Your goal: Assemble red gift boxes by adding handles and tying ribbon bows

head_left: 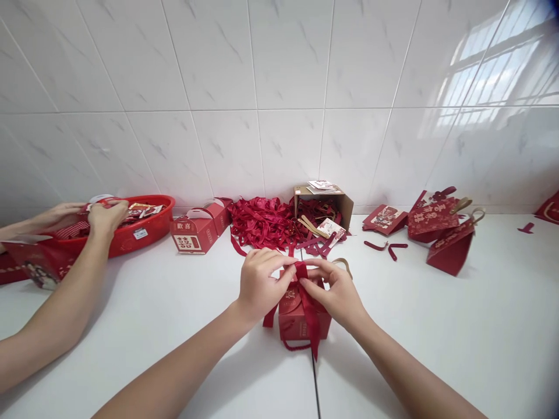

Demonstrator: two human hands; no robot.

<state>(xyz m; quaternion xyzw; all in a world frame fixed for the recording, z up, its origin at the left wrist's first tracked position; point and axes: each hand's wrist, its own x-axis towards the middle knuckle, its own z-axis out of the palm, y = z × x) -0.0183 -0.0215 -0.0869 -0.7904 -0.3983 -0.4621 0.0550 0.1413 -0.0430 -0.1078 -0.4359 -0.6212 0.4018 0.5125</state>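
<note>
A small red gift box [297,323] stands on the white table in front of me, with a red ribbon [311,317] over its top and one tail hanging down its front. My left hand [262,282] pinches the ribbon at the top left of the box. From the right, my right hand [336,291] pinches the same ribbon, its fingertips close to the left ones. A dark red cord handle hangs at the box's lower front, and a tan loop shows behind my right hand.
Behind the box lie a red ribbon pile [264,224] and an open carton [345,206]. Red boxes [190,235] stand left, red bags [452,247] right. Another person's hands [107,218] work over a red basin [151,233]. A tiled wall backs the table [493,349].
</note>
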